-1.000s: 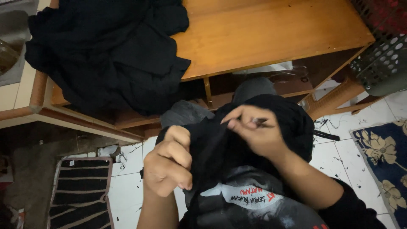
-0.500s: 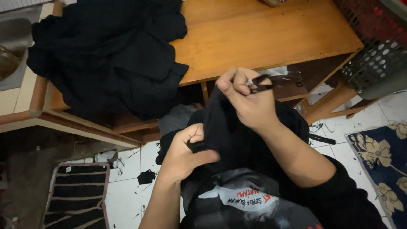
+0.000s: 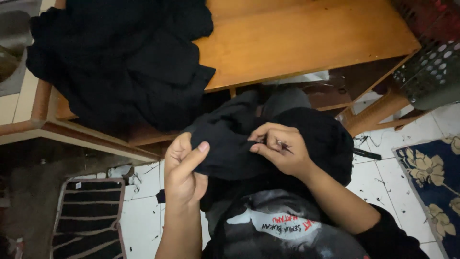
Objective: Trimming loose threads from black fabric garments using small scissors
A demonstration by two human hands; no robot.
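A black garment (image 3: 230, 144) lies bunched over my lap, below the table's front edge. My left hand (image 3: 184, 168) grips a fold of it at the left, thumb on top. My right hand (image 3: 280, 148) pinches the same cloth at the right, fingertips pressed together on the fabric. A thin dark sliver, perhaps a needle (image 3: 283, 145), shows between its fingers; I cannot tell for sure. My dark printed shirt (image 3: 282, 230) fills the lower middle.
A wooden table (image 3: 306, 38) stands ahead with a heap of black clothes (image 3: 124, 62) on its left part. A perforated dark basket (image 3: 431, 72) is at the right. A striped mat (image 3: 88, 216) and a flowered rug (image 3: 431, 177) lie on the white tiled floor.
My right hand rose away from the cloth toward the table edge half a second ago and has come back down onto the fabric. My left hand has shifted its hold slightly.
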